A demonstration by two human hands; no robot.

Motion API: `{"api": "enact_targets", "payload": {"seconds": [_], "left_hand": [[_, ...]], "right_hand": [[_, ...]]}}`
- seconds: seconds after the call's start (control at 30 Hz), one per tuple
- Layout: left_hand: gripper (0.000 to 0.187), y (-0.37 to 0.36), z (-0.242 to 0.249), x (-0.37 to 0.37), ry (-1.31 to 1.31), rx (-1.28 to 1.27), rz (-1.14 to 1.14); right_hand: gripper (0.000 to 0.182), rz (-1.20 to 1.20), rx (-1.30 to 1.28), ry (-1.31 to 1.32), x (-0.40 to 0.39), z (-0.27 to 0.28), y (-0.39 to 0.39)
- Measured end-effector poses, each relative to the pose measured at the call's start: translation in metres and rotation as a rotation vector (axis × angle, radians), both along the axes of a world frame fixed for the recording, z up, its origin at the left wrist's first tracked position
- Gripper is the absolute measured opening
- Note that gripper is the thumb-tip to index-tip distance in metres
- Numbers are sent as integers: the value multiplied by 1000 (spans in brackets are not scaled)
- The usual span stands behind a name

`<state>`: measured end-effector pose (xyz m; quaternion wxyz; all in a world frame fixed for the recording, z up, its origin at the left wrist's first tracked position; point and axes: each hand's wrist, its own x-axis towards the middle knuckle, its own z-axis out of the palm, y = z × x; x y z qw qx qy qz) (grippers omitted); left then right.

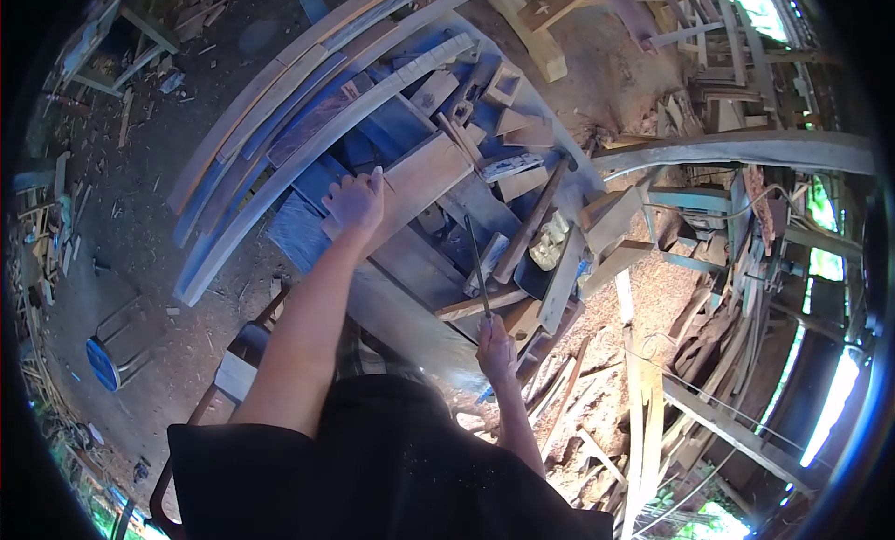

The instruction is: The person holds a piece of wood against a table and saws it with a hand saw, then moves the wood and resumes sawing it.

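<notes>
My left hand (pixel 356 202) is closed on the near left end of a flat wooden board (pixel 419 178), which lies tilted across the cluttered workbench (pixel 410 321). My right hand (pixel 497 350) is wrapped round the handle of a long, thin, dark tool (pixel 477 260). The tool points up and away from me, its tip to the right of the board and apart from it. Whether it is a file or a blade cannot be made out. Wood offcuts (pixel 520 183) lie beyond and right of the board.
Long wooden planks (pixel 270 102) run along the bench's far left side. A pale lump (pixel 549 242) sits among offcuts at right. A stool (pixel 103 364) stands on the floor at left. Scrap wood and shavings (pixel 597 391) cover the ground at right.
</notes>
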<state>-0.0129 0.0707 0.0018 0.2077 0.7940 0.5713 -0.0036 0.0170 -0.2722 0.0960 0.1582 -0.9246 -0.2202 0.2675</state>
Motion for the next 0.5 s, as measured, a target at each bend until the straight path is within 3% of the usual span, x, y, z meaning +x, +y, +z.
{"api": "enact_targets", "payload": {"seconds": [0.03, 0.1, 0.2, 0.37, 0.43, 0.5], "left_hand": [[51, 10, 0, -4, -2, 9, -6], [62, 30, 8, -10, -72, -385, -135], [70, 32, 21, -13, -205, -467, -282], [59, -16, 63, -14, -312, -398, -349], [60, -35, 66, -14, -277, -154, -424], [61, -49, 62, -12, -270, -80, -448]], "right_hand": [[25, -23, 43, 8, -2, -1, 3], [25, -11, 55, 2, -7, -6, 6], [23, 13, 94, -28, -16, 0, 14], [20, -68, 233, -36, -24, -3, 19], [19, -42, 286, -52, -23, -4, 28], [19, -13, 345, -68, -19, -6, 44]]}}
